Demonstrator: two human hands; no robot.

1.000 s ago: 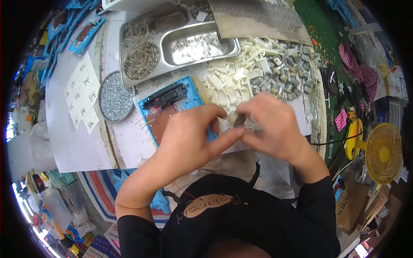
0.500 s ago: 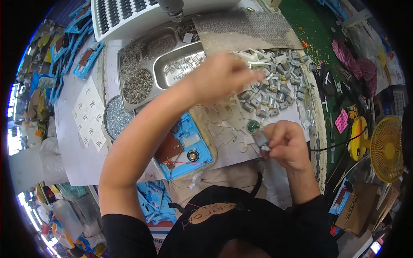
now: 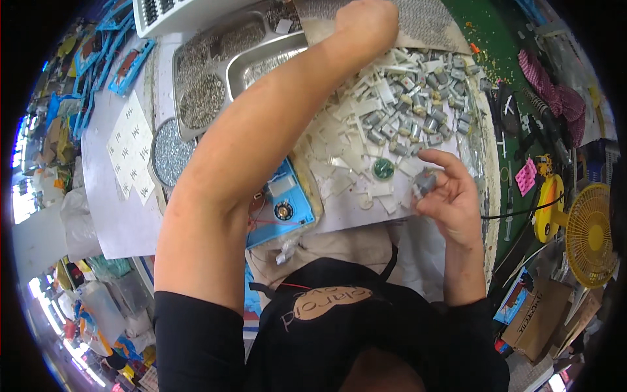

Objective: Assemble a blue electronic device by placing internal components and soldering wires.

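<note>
1. While the left hand (image 3: 367,23) is stretched to the top centre of the frame, its fingers are curled down onto the heap of small grey cylindrical motors and white plastic pieces (image 3: 405,98); whether anything is pinched there cannot be told.
2. A small grey metal motor (image 3: 424,183) is gripped in the right hand (image 3: 450,196), right of centre, between the thumb and the closed fingers.
3. The heap is spread across the upper centre of the frame, on a pale work surface (image 3: 366,212).
4. A small round dark green part (image 3: 383,169) is seen lying just left of the right hand.
5. A blue rectangular plastic tray with wired parts (image 3: 281,209) is placed at the centre, partly hidden under the left forearm.
6. Shiny steel trays of small metal parts (image 3: 215,85) are set at the upper left.
7. A yellow desk fan (image 3: 588,235) is seen at the right edge.
</note>
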